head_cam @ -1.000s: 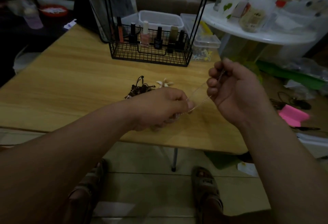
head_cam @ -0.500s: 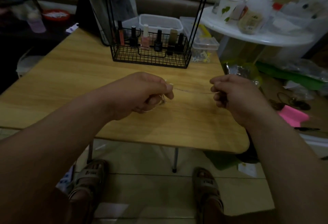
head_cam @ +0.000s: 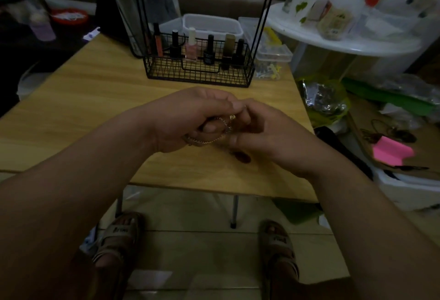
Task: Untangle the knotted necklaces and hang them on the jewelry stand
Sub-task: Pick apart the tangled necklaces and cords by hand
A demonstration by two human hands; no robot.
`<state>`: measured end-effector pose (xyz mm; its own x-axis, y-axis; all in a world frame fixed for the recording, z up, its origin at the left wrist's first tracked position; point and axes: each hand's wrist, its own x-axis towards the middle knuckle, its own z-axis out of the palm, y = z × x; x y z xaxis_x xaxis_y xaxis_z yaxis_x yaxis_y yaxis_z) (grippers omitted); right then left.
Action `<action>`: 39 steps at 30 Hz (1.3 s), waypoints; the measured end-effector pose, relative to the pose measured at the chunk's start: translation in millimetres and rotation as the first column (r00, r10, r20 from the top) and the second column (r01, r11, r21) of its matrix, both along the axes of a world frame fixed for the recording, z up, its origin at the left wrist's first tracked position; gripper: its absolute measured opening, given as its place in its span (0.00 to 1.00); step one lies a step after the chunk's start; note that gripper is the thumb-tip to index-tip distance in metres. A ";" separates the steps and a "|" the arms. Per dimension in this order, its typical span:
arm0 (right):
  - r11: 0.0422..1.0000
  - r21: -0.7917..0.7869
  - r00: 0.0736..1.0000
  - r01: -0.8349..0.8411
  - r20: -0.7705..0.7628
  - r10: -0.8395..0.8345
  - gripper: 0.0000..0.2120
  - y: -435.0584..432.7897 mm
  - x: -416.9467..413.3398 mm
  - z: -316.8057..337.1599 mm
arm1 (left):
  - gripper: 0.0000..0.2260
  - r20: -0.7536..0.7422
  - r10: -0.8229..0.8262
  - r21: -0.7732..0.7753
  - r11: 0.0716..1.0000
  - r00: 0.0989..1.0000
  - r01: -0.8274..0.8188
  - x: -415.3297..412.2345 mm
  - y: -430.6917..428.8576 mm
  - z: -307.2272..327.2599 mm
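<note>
A thin silver chain necklace (head_cam: 215, 138) loops between my two hands above the wooden table (head_cam: 90, 99). My left hand (head_cam: 188, 119) is curled and grips the chain against its palm. My right hand (head_cam: 264, 133) meets it fingertip to fingertip and pinches the chain near a small shiny piece. The black wire jewelry stand (head_cam: 269, 11) rises from a wire basket (head_cam: 198, 71) at the back of the table. A dark oval object (head_cam: 242, 157) lies on the table under my right hand. The other knotted necklaces are hidden behind my hands.
Several nail polish bottles (head_cam: 191, 46) stand in the wire basket. Clear plastic boxes (head_cam: 271, 49) sit behind it. A white round side table (head_cam: 345, 38) with clutter stands to the right. Bags and a pink item (head_cam: 390, 152) lie on the floor at right.
My hands, which held the chain stretched apart, have come together over the table middle. The chain now hangs slack in a loop between them.
</note>
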<state>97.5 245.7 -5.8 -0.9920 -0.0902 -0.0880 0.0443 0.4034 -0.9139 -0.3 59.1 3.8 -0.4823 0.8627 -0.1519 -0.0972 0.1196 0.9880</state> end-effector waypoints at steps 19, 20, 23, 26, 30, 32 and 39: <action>0.892 -0.249 0.925 0.378 0.057 -0.376 0.16 20.2 4.7 14.5 | 0.12 -0.118 0.162 -0.201 0.962 0.980 -0.183 -4.8 -27.2 4.6; 0.896 -0.242 0.927 0.372 0.054 -0.371 0.16 16.9 4.0 14.4 | 0.11 -0.128 0.153 -0.213 0.961 0.980 -0.178 -3.5 -28.9 4.3; 0.903 -0.229 0.931 0.363 0.047 -0.362 0.16 6.8 0.6 15.6 | 0.10 -0.157 0.125 -0.217 0.963 0.980 -0.158 0.7 -34.1 4.1; 0.916 -0.235 0.944 0.326 0.034 -0.328 0.15 -2.2 -3.1 16.6 | 0.10 -0.199 0.063 -0.237 0.965 0.978 -0.110 6.3 -37.9 4.2; 0.937 -0.234 0.966 0.258 0.026 -0.259 0.14 -16.2 -5.3 16.7 | 0.10 -0.270 0.004 -0.269 0.960 0.963 -0.080 14.3 -42.7 -3.9; 0.946 -0.219 0.971 0.238 0.022 -0.239 0.14 -23.2 -6.0 17.0 | 0.09 -0.279 0.043 -0.246 0.962 0.959 -0.115 17.2 -46.0 -7.6; 0.974 0.063 0.972 0.220 0.076 -0.224 0.13 -35.8 -5.0 17.9 | 0.08 -0.301 0.200 -0.153 0.955 0.932 -0.254 22.7 -57.2 -9.7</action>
<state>92.4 209.9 12.2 -0.9759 0.1385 -0.1689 0.2125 0.4237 -0.8805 22.5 2.0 -5.9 -0.7078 0.6945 -0.1293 0.1331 0.3109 0.9411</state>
